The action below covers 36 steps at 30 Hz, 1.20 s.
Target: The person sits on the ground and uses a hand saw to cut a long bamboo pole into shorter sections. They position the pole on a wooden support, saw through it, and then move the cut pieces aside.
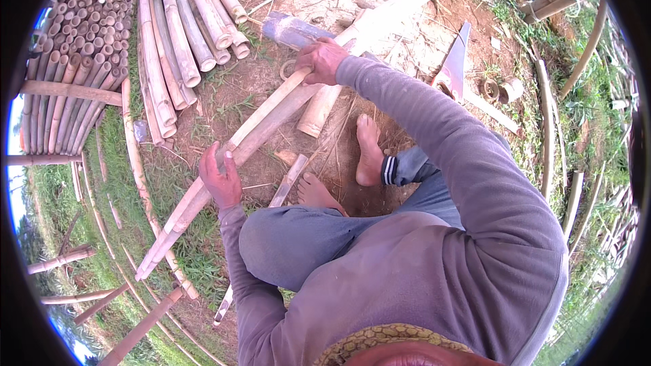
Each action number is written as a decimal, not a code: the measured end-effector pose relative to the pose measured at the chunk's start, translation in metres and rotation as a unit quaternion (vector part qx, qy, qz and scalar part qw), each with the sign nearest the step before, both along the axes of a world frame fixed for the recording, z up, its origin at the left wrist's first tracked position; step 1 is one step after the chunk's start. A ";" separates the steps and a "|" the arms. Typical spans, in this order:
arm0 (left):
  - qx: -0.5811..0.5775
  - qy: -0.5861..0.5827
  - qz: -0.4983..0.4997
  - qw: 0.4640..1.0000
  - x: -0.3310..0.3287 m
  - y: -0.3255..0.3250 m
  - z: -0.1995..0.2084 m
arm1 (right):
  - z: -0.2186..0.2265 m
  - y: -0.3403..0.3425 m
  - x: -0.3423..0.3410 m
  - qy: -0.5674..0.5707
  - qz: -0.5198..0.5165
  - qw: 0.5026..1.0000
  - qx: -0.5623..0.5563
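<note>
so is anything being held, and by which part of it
A split bamboo strip, laid along a bamboo pole: the right hand holds its upper end, the left hand partway along. Whether either also grips the pole can't be told.

Saw (456,61) right of held pole (276,124); pole row (178,30) left; stack (80,47) farther left

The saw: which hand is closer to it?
Right. The right hand is left of the saw, on the bamboo; the left hand is farther away, lower and further left.

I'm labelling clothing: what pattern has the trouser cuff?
The trouser cuff is dark with white stripes; best seen in the head view.
</note>
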State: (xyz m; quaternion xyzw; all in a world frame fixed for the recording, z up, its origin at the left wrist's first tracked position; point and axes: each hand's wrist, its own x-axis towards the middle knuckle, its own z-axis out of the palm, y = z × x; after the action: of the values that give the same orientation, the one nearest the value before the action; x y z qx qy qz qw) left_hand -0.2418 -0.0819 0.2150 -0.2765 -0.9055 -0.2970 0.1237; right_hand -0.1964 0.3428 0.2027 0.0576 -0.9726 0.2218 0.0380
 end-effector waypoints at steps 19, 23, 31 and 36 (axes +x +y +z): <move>-0.346 -0.157 -0.201 0.903 -0.035 0.226 0.000 | -0.008 -0.002 0.012 -0.008 -0.004 1.000 0.015; -0.309 -0.124 -0.211 0.919 -0.041 0.217 -0.016 | -0.011 -0.005 0.050 0.167 -0.086 0.982 0.034; -0.284 -0.210 -0.215 0.911 -0.045 0.187 0.000 | -0.059 0.162 0.256 -0.041 -0.457 0.887 0.059; -0.288 -0.195 -0.194 0.917 -0.057 0.122 0.001 | -0.105 0.196 0.280 -0.290 -0.512 0.809 -0.008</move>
State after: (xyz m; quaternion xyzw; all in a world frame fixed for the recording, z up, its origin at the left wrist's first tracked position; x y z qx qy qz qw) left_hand -0.2988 0.0401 0.2161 -0.4068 -0.8867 -0.0900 -0.2004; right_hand 0.0836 0.5389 0.0978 -0.5159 -0.8252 0.1844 -0.1378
